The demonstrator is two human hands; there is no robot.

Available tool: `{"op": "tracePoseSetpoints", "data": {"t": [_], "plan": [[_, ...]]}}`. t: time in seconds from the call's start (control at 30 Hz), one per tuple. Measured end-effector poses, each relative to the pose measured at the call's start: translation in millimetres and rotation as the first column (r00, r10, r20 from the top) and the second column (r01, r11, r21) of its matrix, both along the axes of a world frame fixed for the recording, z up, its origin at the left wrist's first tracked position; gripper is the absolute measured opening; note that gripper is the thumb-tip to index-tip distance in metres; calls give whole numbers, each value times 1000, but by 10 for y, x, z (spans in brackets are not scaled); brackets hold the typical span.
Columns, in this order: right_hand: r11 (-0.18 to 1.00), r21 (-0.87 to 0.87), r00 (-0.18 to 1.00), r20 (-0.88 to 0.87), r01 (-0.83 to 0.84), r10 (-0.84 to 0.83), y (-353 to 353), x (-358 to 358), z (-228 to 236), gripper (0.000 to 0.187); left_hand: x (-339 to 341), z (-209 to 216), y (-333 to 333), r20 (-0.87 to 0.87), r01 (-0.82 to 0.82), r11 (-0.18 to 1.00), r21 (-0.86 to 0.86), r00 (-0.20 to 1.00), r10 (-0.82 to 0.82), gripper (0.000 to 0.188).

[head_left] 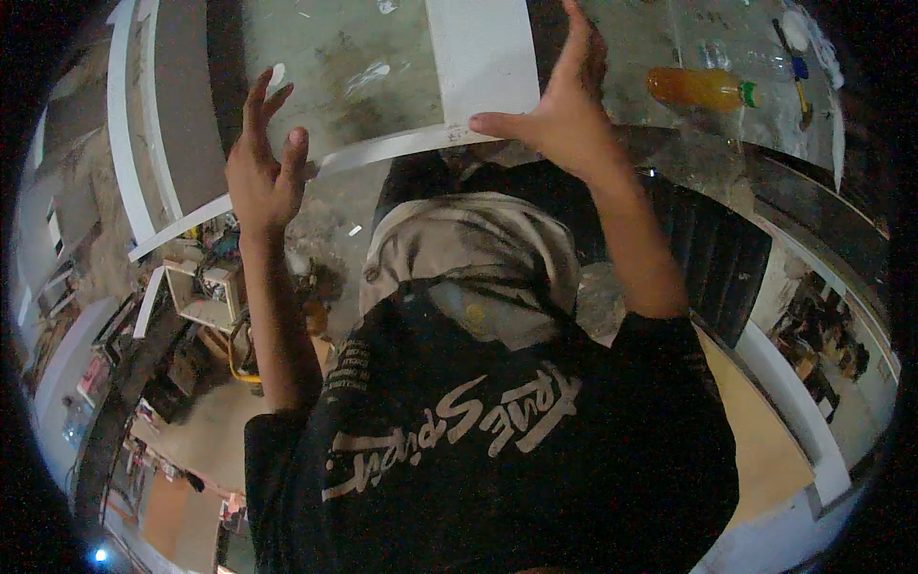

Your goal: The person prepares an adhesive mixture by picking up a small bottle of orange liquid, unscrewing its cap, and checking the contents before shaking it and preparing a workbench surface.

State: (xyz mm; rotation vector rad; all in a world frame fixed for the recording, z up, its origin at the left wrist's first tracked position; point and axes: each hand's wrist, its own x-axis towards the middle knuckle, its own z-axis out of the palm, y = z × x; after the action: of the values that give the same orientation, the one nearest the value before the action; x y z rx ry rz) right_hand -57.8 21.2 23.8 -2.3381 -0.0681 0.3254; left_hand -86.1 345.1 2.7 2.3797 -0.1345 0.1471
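My left hand (266, 177) is raised over the near edge of the work surface, its thumb and fingers apart and nothing visible in it. A small white scrap (278, 75) shows beside its fingertips. Further right, my right hand (571, 120) spreads wide, the thumb stretched left over the near end of a flat white board (483, 53) and the fingers pointing away along its right side. Whether that thumb presses on the board is hard to tell. A narrow white strip (382, 148) runs along the near edge between both hands.
An orange-filled bottle (693, 88) with a green cap lies at the far right, near a brush-like tool (801, 81). Grey panels (186, 105) with white edges stand left. A black ribbed panel (712, 253) is beside my right arm. A small wooden box (204, 295) sits lower left.
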Motion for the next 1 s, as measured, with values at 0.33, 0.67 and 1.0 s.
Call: {"op": "tracePoseSetpoints", "data": {"t": [0.33,0.67,1.0], "plan": [[998,-25,996,71,-55,57,-284,75,-55,146,-31,86,-20,-111,-43,999,-11,993,41,61],[1000,26,991,-132,18,-15,-574,107,44,148,-62,111,-39,-225,-163,978,-131,965,131,65],[996,-83,986,166,-13,27,-94,-52,-190,140,-31,132,-43,-225,-178,978,-111,963,149,64]]}}
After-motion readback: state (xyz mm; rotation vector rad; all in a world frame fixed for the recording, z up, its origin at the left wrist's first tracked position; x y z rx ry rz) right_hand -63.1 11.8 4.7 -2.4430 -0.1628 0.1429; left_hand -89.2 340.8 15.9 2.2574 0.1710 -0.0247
